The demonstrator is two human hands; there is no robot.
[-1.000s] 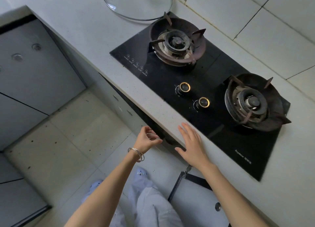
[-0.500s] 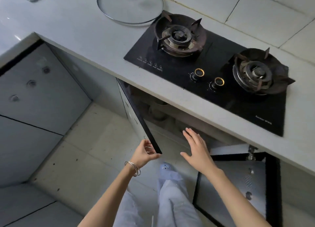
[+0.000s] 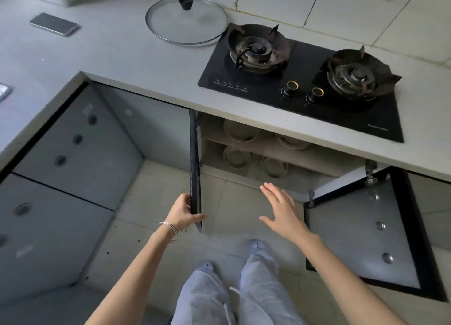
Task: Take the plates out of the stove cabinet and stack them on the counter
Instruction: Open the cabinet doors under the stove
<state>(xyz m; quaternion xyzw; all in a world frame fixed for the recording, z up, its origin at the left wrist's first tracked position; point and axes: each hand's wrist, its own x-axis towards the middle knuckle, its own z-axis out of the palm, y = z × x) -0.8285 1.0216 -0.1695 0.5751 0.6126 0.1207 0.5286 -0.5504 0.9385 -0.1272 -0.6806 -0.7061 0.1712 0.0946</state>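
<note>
Grey counter (image 3: 146, 63) with a black stove (image 3: 305, 85) runs well beyond the left hand (image 3: 181, 213), which grips the edge of the swung-out cabinet door (image 3: 195, 173); just beside it the right hand (image 3: 280, 211) hovers flat, fingers (image 3: 269, 190) spread, holding nothing. Ahead of that hand, plates (image 3: 240, 132) sit on two shelves inside the cabinet (image 3: 324, 158)

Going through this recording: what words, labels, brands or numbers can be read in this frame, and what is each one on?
Nothing here can be read with certainty.
Brand mark, near right corner of the stove: blurred, unreadable.
Captions under the touch icons on the stove's left front: too small to read.
Stickers on the left cabinet doors: no legible print.
</note>
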